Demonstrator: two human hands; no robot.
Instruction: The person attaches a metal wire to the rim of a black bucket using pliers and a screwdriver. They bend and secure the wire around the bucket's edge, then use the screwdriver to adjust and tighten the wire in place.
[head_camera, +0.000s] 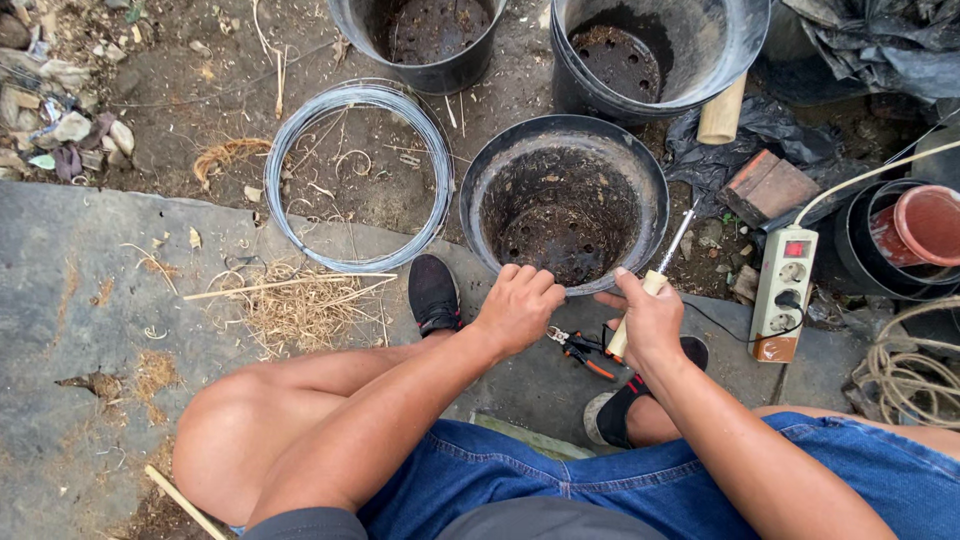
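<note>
Steadying near rim of black round plastic pot (563, 205) on ground with left hand (518, 306), fingers curled over it; right hand (652, 320) fisted around pale-handled soldering iron (650, 283), tip angled toward rim.

Three empty black plastic pots: one (565, 205) near the feet, two (430, 35) (655, 50) behind it. One coil of grey wire (360, 175) on the ground. One pale-handled tool (650, 285), one pair of orange-handled pliers (580, 350), one power strip (785, 290), one brick (768, 187), one wooden handle (722, 112), one terracotta pot (925, 225), one bundle of rope (910, 375), two black shoes (433, 292) (615, 410)
</note>
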